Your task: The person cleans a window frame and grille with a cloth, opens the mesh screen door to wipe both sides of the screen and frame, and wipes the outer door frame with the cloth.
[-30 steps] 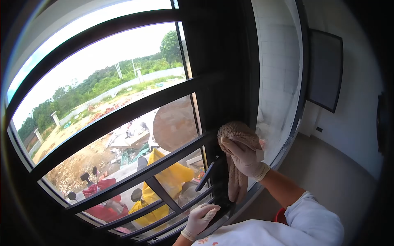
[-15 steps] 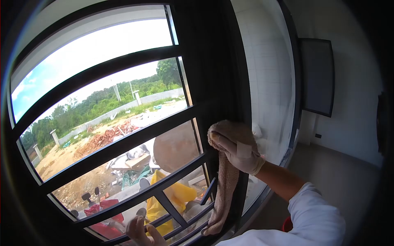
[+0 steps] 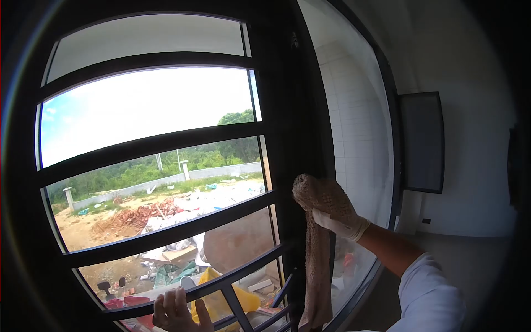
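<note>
My right hand, in a thin pale glove, is closed on a brown textured cloth. It presses the bunched top of the cloth to the dark upright frame beside the window. The rest of the cloth hangs down along that upright. At the bottom of the view, my left hand has its fingers curled over a dark window bar, with the thumb apart from them. The lower part of this hand is cut off by the view's edge.
Dark crossbars divide the window on the left. Right of the upright is a glass pane. A dark rectangular panel stands out by the wall. Outside lie rubble, a yellow object and a low wall.
My view has tilted upward and levelled. My right hand has turned and moved with the cloth along the upright. My left hand's fingers now lie over the bar.
</note>
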### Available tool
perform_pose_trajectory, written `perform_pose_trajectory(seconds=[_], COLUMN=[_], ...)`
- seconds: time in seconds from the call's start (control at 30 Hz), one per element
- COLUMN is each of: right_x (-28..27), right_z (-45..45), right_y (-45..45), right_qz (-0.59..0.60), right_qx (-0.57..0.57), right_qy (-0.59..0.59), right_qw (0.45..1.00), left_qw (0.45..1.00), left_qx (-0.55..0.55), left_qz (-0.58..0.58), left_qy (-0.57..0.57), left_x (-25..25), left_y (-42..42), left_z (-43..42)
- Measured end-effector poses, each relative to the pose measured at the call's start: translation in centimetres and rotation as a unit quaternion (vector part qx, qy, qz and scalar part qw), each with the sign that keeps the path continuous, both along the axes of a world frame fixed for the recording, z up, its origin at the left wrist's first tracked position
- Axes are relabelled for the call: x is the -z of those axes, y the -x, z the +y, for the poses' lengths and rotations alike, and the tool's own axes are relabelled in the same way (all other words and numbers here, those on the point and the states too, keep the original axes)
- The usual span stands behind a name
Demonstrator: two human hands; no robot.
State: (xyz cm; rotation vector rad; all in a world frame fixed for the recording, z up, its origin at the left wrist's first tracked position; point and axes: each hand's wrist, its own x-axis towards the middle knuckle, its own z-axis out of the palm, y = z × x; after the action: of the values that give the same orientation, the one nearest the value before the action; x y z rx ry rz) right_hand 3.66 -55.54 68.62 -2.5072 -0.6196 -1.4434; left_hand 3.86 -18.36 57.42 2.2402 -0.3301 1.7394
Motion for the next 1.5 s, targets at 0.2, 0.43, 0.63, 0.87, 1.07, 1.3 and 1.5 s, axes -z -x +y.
perform_pose_trajectory(seconds=[0.2, 0.43, 0.63, 0.87, 1.07, 1.3, 1.5], right_x=[-17.4, -28.8, -21.7, -10.0, 0.1, 4.0, -12.8], right_z=[0.2, -1.6, -0.6, 0.3, 0.7, -0.9, 4.0], right_y=[-0.4, -5.2, -3.9, -3.3, -2.7, 1.8, 1.6], right_qz=[-0.256, -0.427, -0.347, -0.257, -0.207, -0.101, -0.343], right_qx=[-0.092, 0.147, 0.163, 0.089, 0.152, 0.177, 0.113], right_qy=[-0.022, -0.037, -0.090, -0.217, -0.244, -0.230, 0.037], right_qw=[0.962, 0.891, 0.919, 0.938, 0.935, 0.952, 0.932], left_qw=[0.999, 0.999, 1.000, 1.000, 1.000, 0.999, 0.999], left_qx=[-0.016, -0.019, -0.001, -0.011, -0.019, -0.007, -0.017], left_qz=[-0.040, -0.040, -0.012, 0.004, -0.002, 0.029, 0.015], left_qy=[0.017, 0.023, 0.027, 0.013, 0.022, 0.027, 0.042], left_x=[0.5, 0.1, -1.1, -1.4, -1.1, 0.2, 0.4], left_y=[-1.1, -1.1, -0.4, -0.4, -0.4, -1.2, -1.6], left_z=[-0.6, -0.6, -0.8, -0.6, -1.1, -0.9, -1.5])
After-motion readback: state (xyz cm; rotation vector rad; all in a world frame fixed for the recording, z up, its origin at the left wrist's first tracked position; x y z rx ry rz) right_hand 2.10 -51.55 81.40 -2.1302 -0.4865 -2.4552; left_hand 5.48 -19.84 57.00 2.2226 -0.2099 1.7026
